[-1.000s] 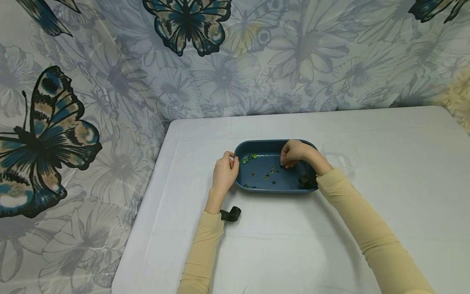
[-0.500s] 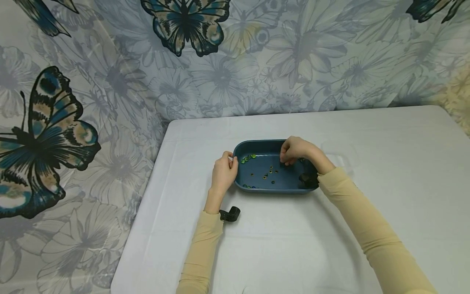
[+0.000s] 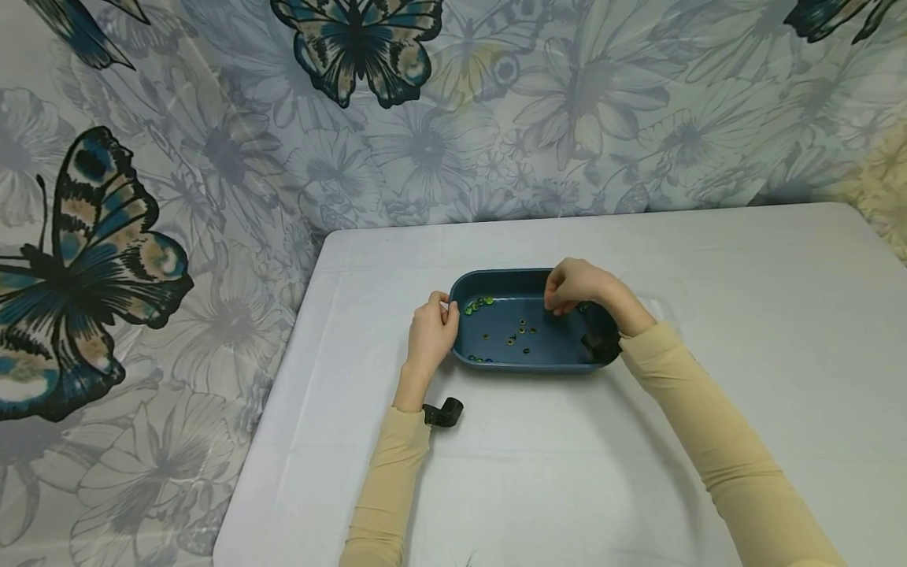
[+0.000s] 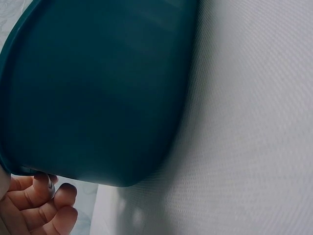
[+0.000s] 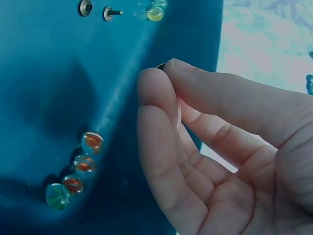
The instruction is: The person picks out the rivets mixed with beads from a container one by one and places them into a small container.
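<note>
A dark teal tray [image 3: 553, 365] with rounded corners stands on the table. My left hand [image 3: 432, 331] holds the tray's left end, thumb and fingers at the rim; in the left wrist view its curled fingers [image 4: 41, 200] show under the rim's corner. Over the tray's far right part, my right hand [image 3: 577, 285] pinches a small metal piece between thumb and fingertips. Only the dark edge of this small metal piece [image 5: 161, 66] shows; the fingers hide the rest. Metal rivet parts [image 5: 111, 13] lie on the tray floor, and glass marbles with orange swirls [image 5: 85, 163] sit in a row.
Green marbles [image 3: 479, 305] lie along the tray's far left side. Small brass-coloured pieces [image 3: 522, 331] are scattered mid-tray. A clear plastic container [image 3: 662, 309] stands right of the tray, partly behind the right forearm. A white cloth [image 3: 538, 457] covers the table; a patterned curtain [image 3: 496, 157] hangs behind.
My right hand has risen slightly and shifted toward the far right of the tray, its fingertips still pinched together. The left hand keeps its hold on the rim.
</note>
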Demonstrator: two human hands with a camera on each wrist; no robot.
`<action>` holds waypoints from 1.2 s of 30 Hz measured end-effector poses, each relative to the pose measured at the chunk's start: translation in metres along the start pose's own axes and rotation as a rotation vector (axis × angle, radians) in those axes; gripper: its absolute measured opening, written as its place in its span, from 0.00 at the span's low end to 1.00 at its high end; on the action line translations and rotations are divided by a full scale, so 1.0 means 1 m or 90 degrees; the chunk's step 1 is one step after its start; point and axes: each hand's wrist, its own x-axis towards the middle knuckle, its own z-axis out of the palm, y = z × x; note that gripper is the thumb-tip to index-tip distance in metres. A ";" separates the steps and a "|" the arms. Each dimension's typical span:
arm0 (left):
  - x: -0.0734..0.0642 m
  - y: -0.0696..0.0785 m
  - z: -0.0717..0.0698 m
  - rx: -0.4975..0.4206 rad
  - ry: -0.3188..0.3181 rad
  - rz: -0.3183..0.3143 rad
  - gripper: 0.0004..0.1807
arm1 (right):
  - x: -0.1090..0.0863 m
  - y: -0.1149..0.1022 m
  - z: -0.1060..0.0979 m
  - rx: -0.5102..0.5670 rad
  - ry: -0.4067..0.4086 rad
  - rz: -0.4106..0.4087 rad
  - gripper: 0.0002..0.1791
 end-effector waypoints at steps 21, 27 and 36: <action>0.000 -0.001 0.002 0.006 0.010 0.008 0.11 | -0.020 0.004 -0.013 0.026 0.019 -0.028 0.05; 0.000 0.000 0.001 0.007 0.011 0.013 0.11 | -0.025 0.005 -0.017 0.026 0.028 -0.026 0.06; 0.000 -0.001 0.002 0.006 0.009 0.012 0.11 | -0.034 0.008 -0.025 0.038 0.039 -0.022 0.07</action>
